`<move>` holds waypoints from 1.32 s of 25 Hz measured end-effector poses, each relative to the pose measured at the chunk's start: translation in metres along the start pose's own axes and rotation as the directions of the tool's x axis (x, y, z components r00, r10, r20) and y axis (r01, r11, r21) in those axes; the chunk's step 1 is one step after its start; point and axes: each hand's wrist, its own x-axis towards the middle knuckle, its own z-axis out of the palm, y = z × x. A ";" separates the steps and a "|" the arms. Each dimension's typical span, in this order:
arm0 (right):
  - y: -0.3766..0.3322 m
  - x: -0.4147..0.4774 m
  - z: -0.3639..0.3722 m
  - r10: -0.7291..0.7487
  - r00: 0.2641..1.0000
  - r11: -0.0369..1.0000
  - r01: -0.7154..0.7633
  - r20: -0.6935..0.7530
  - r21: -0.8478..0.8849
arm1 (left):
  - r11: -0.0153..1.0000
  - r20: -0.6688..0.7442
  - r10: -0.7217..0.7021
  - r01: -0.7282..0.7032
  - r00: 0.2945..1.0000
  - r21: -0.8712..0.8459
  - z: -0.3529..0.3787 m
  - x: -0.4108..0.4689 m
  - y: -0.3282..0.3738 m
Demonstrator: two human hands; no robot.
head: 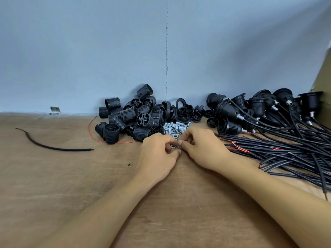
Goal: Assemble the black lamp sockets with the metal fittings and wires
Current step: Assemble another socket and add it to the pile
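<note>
- Done so far: a batch of assembled black plastic lamp sockets lies at the right against the blue wall. Each one that shows clearly has a silver fitting at its neck and a black wire running out.
- Not yet done: a heap of bare black ribbed plastic socket shells sits at centre-left. Black plastic rings and caps lie just beside it, and none of these shows a wire.
- Stock in reach: a loose pile of short silver threaded metal fittings lies on the brown wooden table, between the heap and the hands.
- A bundle of black insulated wires with red cores at the ends spreads out to the right of the hands. Many lead back to the finished sockets; whether any are unused I cannot tell.
- The step in hand: the left hand and the right hand meet just before the fittings pile. The fingertips of both are pressed together, pinching a small silver metal piece between them.
- That piece looks like a ring or nut, but it is too small and blurred to say whether it is one part or two being joined.
- Judged from the two piles, the job is partly through: a fair number are finished, at least as many shells are waiting, and the current unit is at its fitting stage with no socket or wire taken up yet.
</note>
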 end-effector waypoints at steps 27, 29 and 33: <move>0.011 0.005 -0.021 -0.219 0.974 0.968 0.209 0.063 0.136 | 1.000 0.010 0.005 -0.005 1.000 0.020 0.002 0.002 -0.005; 0.011 0.004 -0.019 -0.229 0.972 0.964 0.220 0.049 0.148 | 1.000 0.005 -0.011 0.011 1.000 0.002 0.001 0.003 -0.004; 0.009 0.003 -0.019 -0.285 0.955 0.956 0.277 0.078 0.094 | 1.000 0.011 -0.016 0.016 1.000 -0.015 -0.001 0.002 -0.002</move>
